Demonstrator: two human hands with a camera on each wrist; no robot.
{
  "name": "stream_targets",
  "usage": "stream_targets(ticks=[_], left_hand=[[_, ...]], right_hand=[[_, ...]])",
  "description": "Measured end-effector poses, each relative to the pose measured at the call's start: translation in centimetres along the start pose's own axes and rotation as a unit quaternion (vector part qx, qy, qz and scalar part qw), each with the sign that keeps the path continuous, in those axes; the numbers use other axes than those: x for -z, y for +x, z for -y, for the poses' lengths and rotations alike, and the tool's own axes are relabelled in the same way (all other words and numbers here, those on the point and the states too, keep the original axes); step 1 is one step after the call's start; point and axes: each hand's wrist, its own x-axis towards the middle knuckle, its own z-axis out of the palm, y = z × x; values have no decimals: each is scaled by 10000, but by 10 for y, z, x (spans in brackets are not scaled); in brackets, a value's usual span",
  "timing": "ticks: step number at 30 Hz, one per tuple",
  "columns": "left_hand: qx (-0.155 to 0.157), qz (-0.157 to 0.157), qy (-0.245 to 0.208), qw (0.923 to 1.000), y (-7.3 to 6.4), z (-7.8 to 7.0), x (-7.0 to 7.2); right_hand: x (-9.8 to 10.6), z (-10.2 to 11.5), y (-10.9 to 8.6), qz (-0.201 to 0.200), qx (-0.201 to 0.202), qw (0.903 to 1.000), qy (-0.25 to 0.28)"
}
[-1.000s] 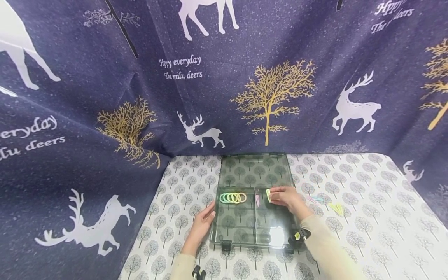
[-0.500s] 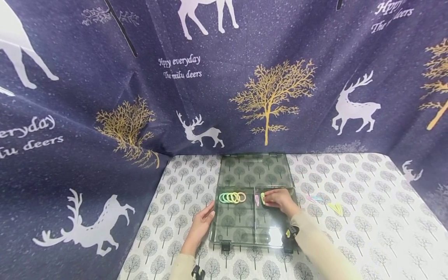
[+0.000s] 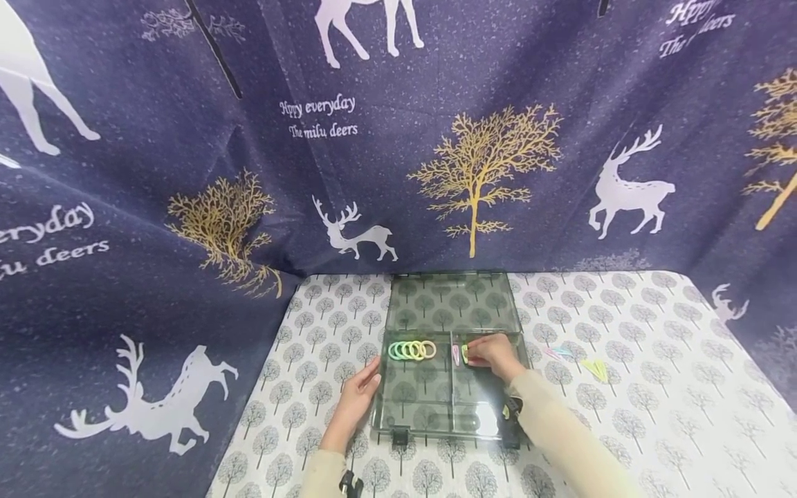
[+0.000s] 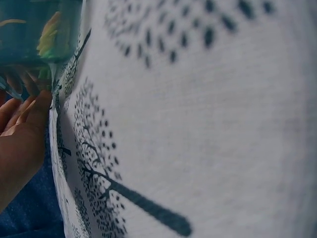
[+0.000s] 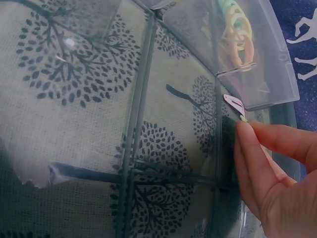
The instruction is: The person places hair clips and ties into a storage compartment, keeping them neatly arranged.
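Observation:
My right hand (image 3: 496, 354) pinches a yellow-green snap hair clip (image 3: 464, 353) between thumb and fingertips, low in the back right compartment of a transparent dark organizer box (image 3: 423, 379). Just left of it lies a pink snap hair clip (image 3: 456, 355), beside the divider. In the right wrist view only a bit of the held clip (image 5: 243, 118) shows past the fingertips. My left hand (image 3: 356, 397) rests its fingers, fairly straight, against the box's left side. A row of several pastel hair ties (image 3: 412, 351) overlaps in the back left compartment.
Yellow hair clips (image 3: 595, 370) lie on the tablecloth right of the box, with pink and blue clips (image 3: 556, 351) nearer to it. The box's lid (image 3: 451, 302) lies folded back toward the dark deer-print curtain (image 3: 380, 166).
My right hand has moved left and down with the yellow-green hair clip, bringing it next to the pink one. My left hand has stayed at the box's side.

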Motion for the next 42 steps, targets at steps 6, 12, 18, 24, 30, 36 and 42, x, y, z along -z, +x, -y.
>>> stream_targets(ticks=[6, 12, 18, 24, 30, 36, 42], left_hand=[[-6, 61, -24, 10000, 2, 1, 1], [-18, 42, 9, 10000, 1, 2, 0], [32, 15, 42, 10000, -3, -7, 0], [12, 78, 43, 10000, -13, -33, 1], [-8, 105, 61, 9999, -15, -36, 1], [34, 31, -47, 10000, -4, -7, 1], [20, -46, -38, 10000, 1, 5, -1]], right_hand=[[-2, 1, 0, -183, 0, 9993, -330], [-3, -1, 0, -230, 80, 9986, -478], [-4, -4, 5, -296, 131, 9988, -370], [-5, -2, 6, -320, 50, 9989, -331], [-3, 4, 1, -103, 41, 9982, -592], [6, 15, -5, 286, 185, 9970, -700], [24, 26, -8, 578, 468, 9962, -461]])
